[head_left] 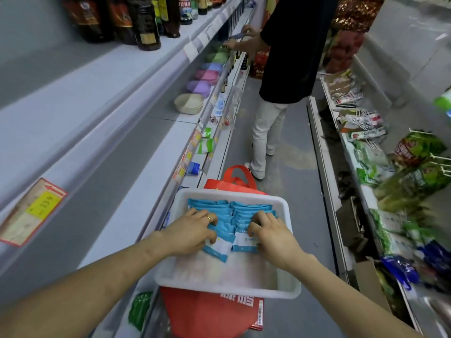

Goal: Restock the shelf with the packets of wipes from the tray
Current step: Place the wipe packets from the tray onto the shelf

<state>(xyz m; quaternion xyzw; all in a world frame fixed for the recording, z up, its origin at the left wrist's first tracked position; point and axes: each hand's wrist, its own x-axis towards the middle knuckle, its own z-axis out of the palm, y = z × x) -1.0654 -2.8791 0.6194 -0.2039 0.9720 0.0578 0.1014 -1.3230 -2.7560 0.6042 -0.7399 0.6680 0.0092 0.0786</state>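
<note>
A white plastic tray rests on a red bag below me in the aisle. Two rows of blue-and-white packets of wipes lie in its far half. My left hand lies on the left row with fingers curled over the packets, a ring on one finger. My right hand curls its fingers round packets of the right row. The near half of the tray is bare. The grey shelf runs along my left side.
A red bag sits under the tray. A person in a black top and white trousers stands ahead in the aisle, working at the left shelf. Bottles stand on the upper shelf, bowls lower down. Bagged goods line the right.
</note>
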